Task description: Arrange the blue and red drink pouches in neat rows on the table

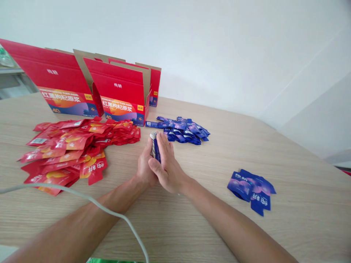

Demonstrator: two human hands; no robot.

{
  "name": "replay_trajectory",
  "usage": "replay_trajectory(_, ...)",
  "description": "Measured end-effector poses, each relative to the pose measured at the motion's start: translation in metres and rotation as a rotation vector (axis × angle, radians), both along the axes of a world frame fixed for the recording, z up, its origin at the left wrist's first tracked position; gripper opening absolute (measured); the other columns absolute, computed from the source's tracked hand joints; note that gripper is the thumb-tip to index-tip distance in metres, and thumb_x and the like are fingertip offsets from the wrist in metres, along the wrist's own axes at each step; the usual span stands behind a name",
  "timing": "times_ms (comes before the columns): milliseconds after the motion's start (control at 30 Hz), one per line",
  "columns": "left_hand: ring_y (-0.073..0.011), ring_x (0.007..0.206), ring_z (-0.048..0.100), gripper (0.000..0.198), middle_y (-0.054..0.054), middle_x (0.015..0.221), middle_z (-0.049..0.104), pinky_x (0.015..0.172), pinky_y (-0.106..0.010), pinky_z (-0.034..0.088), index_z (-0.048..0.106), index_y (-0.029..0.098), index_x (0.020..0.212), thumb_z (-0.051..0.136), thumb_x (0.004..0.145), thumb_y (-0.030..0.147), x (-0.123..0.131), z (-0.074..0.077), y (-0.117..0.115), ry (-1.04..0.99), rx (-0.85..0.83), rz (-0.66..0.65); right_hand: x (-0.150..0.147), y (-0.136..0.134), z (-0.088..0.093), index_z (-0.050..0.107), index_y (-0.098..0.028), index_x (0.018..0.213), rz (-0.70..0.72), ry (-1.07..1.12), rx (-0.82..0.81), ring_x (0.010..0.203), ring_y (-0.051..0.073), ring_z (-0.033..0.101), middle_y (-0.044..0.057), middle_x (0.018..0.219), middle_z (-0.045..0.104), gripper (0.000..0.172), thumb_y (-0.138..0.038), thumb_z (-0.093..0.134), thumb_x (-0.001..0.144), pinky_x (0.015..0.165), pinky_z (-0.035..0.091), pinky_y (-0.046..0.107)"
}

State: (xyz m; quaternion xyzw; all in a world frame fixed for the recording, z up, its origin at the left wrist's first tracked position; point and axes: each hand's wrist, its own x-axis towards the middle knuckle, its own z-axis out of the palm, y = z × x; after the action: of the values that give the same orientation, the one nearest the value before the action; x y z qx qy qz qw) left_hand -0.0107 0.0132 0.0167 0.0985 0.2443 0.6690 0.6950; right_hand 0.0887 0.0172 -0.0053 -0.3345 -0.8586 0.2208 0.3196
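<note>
Between my two palms, at the middle of the table, a stack of blue sachets (157, 148) is pressed on edge, its silvery and blue edges showing at the top. My left hand (145, 164) closes on the stack from the left. From the right my right hand (169, 164) lies against it, fingers together and thumb crossing toward the left hand. Just beyond the hands is a pile of blue sachets (186, 128). Left of them spreads a large heap of red sachets (68, 146). How many sachets the hands hold is hidden.
Open red cartons (115, 87) with raised flaps stand at the back left, before a white wall (219, 47). A few blue sachets (251, 188) lie apart on the right of the wooden table (208, 219). A pale cable (109, 210) crosses over my left forearm.
</note>
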Motion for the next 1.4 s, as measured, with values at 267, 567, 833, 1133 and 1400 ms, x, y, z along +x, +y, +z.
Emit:
replay_trajectory(267, -0.0244, 0.135, 0.071, 0.047, -0.009, 0.151, 0.072, 0.106, -0.039, 0.062, 0.06, 0.027, 0.159, 0.041, 0.116, 0.038, 0.001, -0.002, -0.003, 0.171, -0.055, 0.109, -0.008, -0.023, -0.004, 0.002, -0.003, 0.178, 0.014, -0.033, -0.089, 0.172, 0.037, -0.011, 0.025, 0.183, -0.002, 0.11, -0.067, 0.055, 0.107, 0.138, 0.001, 0.068)
replay_trajectory(567, -0.0232, 0.108, 0.079, 0.047, -0.01, 0.145, 0.075, 0.08, -0.032, 0.066, 0.062, 0.025, 0.155, 0.044, 0.115, 0.042, -0.02, -0.001, 0.011, 0.239, -0.015, 0.184, 0.013, -0.047, 0.022, 0.029, -0.024, 0.177, 0.123, 0.177, -0.211, 0.168, 0.025, 0.031, 0.009, 0.18, 0.034, 0.079, -0.014, 0.05, 0.102, 0.139, 0.029, 0.055)
replay_trajectory(833, -0.0339, 0.11, 0.081, 0.066, -0.017, 0.115, 0.084, 0.1, -0.049, 0.066, 0.074, 0.01, 0.137, 0.035, 0.113, 0.058, -0.009, 0.008, 0.0, -0.038, -0.106, -0.1, 0.012, 0.001, 0.012, 0.069, -0.023, 0.147, -0.178, 0.511, -0.276, 0.153, 0.034, 0.054, 0.014, 0.162, 0.058, 0.055, -0.051, 0.067, 0.1, 0.13, 0.043, 0.059)
replay_trajectory(1133, -0.0253, 0.123, 0.076, 0.053, -0.01, 0.122, 0.083, 0.106, -0.037, 0.062, 0.073, 0.018, 0.142, 0.039, 0.116, 0.049, -0.001, 0.005, -0.006, 0.031, -0.088, 0.064, -0.003, -0.021, 0.002, 0.014, -0.007, 0.178, -0.052, 0.045, -0.135, 0.173, 0.03, 0.002, 0.021, 0.184, 0.011, 0.096, -0.074, 0.032, 0.111, 0.141, 0.007, 0.059)
replay_trajectory(1400, -0.0257, 0.116, 0.076, 0.046, -0.011, 0.145, 0.075, 0.082, -0.031, 0.065, 0.063, 0.024, 0.155, 0.056, 0.111, 0.038, -0.018, -0.007, 0.001, 0.257, -0.029, 0.193, -0.011, -0.056, -0.001, 0.021, -0.004, 0.177, 0.005, 0.062, -0.041, 0.171, 0.033, 0.02, 0.025, 0.18, 0.023, 0.079, -0.041, 0.048, 0.113, 0.138, 0.026, 0.061)
